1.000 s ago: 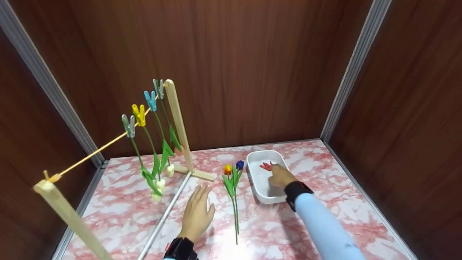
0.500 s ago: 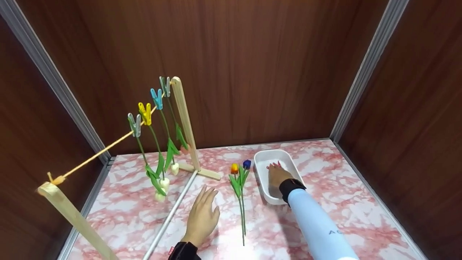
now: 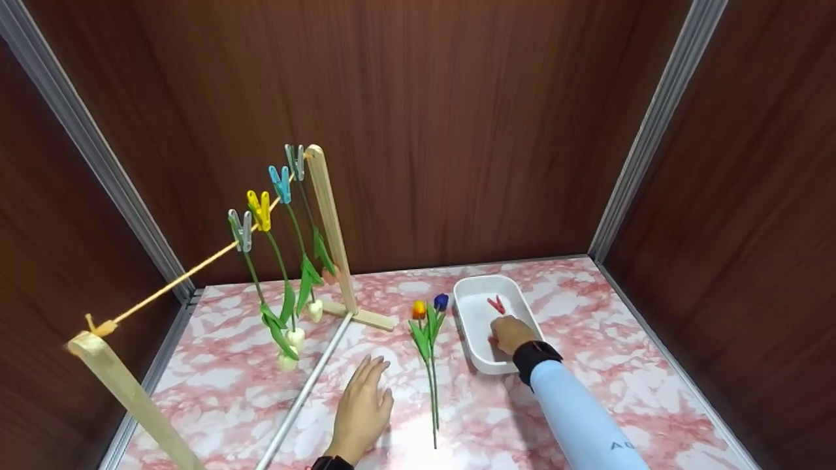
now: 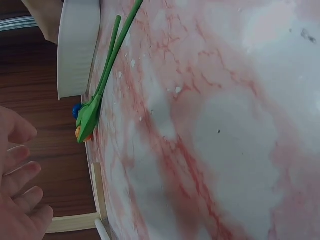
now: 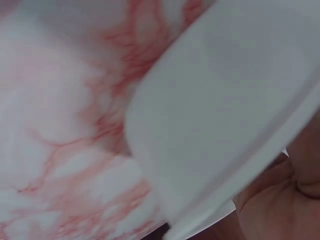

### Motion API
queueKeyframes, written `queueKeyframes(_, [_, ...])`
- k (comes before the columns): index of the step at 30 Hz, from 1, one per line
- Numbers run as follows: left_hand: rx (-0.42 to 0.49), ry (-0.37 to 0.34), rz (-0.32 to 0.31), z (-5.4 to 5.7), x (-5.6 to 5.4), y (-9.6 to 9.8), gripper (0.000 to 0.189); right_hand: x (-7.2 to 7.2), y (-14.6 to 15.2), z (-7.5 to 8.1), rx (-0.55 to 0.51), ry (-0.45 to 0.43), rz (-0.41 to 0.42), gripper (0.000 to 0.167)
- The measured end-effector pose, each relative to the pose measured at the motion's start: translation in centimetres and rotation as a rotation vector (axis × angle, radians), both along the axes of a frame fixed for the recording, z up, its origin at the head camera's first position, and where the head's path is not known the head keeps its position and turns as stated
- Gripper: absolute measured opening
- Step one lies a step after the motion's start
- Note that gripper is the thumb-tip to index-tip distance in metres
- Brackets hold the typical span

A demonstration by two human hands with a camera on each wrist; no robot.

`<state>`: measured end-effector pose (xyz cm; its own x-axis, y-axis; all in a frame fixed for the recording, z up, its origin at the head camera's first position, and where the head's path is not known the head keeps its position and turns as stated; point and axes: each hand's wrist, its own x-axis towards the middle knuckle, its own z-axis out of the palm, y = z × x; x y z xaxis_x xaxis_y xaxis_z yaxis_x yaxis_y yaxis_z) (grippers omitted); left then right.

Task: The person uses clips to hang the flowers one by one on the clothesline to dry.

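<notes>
My right hand (image 3: 512, 333) reaches into a white plastic tray (image 3: 479, 359), its fingers bent down; I cannot tell whether they hold something. A red clothespin (image 3: 496, 304) lies on the tray floor just beyond the knuckles. The right wrist view shows part of the palm (image 5: 272, 210) behind the tray's outer wall, with the fingertips hidden. My left hand (image 3: 362, 408) hovers over the marbled table with extended, relaxed fingers and holds nothing. Between the hands lie two artificial tulips, one orange (image 3: 419, 309) and one blue (image 3: 441, 301), stems toward me.
On the left, a cord (image 3: 176, 282) runs between wooden posts (image 3: 332, 228). Grey (image 3: 240, 231), yellow (image 3: 260, 210) and blue (image 3: 281, 184) clothespins on it hold tulips head down. A white rod (image 3: 307, 385) joins the post bases. Brown panels (image 3: 457, 130) enclose the table.
My right hand covered the red clothespins half a second ago, then drew back toward me inside the tray, leaving one red clothespin in sight. The left hand stays nearly in place.
</notes>
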<state>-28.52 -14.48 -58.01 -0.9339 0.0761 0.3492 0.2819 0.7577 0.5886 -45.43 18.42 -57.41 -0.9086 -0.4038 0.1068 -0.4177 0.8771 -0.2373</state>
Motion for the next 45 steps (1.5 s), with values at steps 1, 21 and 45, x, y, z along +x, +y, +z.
queueKeyframes(1, [0.011,-0.012,0.003,0.1,0.0,0.0,0.046,0.1,0.1,0.0,0.005,-0.013,-0.009,0.024])
queueKeyframes(21, [0.377,0.101,-0.051,8.5,-1.5,0.5,0.039,4.4,-3.9,8.1,-1.04,0.006,-0.07,0.028])
queueKeyframes(45, [0.811,0.005,-0.259,16.4,-0.7,6.2,0.041,11.9,-9.7,13.3,-1.231,-0.22,0.32,0.026])
